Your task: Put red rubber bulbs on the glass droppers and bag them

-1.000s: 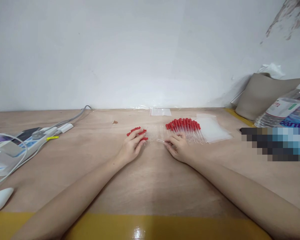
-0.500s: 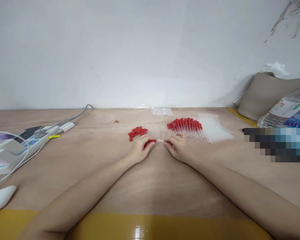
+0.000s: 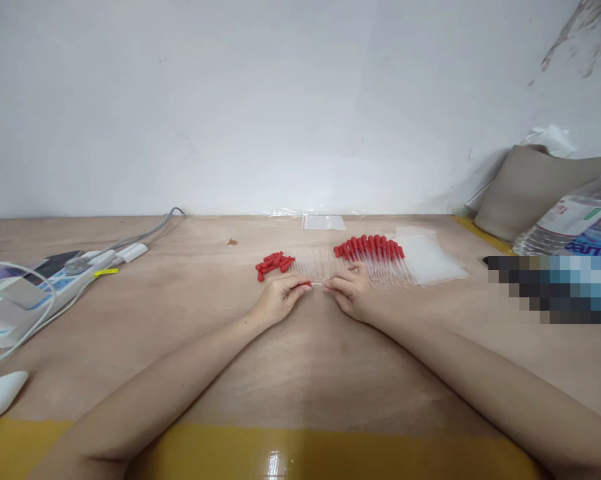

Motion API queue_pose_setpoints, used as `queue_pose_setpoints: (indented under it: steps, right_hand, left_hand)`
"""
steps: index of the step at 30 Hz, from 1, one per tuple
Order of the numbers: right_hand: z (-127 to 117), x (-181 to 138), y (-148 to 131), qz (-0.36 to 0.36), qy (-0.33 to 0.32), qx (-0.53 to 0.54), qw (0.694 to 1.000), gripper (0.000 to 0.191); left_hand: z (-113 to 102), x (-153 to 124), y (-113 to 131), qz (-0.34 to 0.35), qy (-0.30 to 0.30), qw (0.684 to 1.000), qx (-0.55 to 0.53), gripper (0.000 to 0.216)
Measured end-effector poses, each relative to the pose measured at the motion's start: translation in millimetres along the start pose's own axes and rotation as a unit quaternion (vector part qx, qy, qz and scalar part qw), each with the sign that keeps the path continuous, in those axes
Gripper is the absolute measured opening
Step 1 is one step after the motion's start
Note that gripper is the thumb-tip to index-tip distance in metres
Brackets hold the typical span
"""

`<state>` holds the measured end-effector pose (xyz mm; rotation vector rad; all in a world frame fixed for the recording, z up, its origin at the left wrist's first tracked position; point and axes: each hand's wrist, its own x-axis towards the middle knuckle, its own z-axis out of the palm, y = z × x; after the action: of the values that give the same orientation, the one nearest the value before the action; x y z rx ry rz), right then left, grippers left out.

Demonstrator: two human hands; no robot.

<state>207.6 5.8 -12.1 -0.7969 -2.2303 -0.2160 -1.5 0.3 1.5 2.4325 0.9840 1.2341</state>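
My left hand [image 3: 276,298] pinches a red rubber bulb [image 3: 309,284], mostly covered by its fingers. A clear glass dropper tube [image 3: 317,285] runs from the bulb to my right hand [image 3: 355,295], whose thumb and fingers are closed on it. Whether the tube's end sits inside the bulb is hidden. Behind my left hand lies a small heap of loose red bulbs [image 3: 273,261]. Several bare dropper tubes [image 3: 310,260] lie side by side just beyond both hands. Past my right hand is a row of droppers [image 3: 373,247] with red bulbs on their tubes.
A clear plastic bag [image 3: 427,257] lies right of the droppers, and a small zip bag [image 3: 323,223] near the wall. Left are a power strip [image 3: 63,283] with cables and a white mouse-shaped object [image 3: 3,395]. A plastic bottle [image 3: 563,217] stands far right.
The bulb and tube have come closer together; less of both shows between my hands. My right hand has shifted slightly left. The view has moved a little.
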Motion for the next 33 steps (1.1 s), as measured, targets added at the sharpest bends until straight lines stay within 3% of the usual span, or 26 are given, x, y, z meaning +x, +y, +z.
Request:
queue_pose_setpoints:
  steps: [9, 14, 20, 33]
  right_hand:
    - [-8.9, 3.6, 7.0, -0.096, -0.045, -0.052, 0.993, 0.028]
    - [-4.6, 4.0, 1.4, -0.073, 0.000, -0.035, 0.997, 0.023]
    - [-2.9, 5.5, -2.6, -0.131, 0.053, -0.078, 0.987, 0.020]
    - [7.0, 12.2, -6.6, -0.133, 0.028, 0.042, 0.990, 0.020]
  left_hand:
    - [-1.9, -3.0, 0.8, 0.055, -0.064, 0.994, 0.068, 0.021]
    - [-4.7, -1.8, 0.1, 0.116, -0.022, 0.978, 0.170, 0.017]
    - [-3.6, -0.1, -6.5, 0.229, 0.054, 0.948, 0.217, 0.011]
    - [1.2, 0.0, -12.5, 0.267, 0.042, 0.946, 0.180, 0.013]
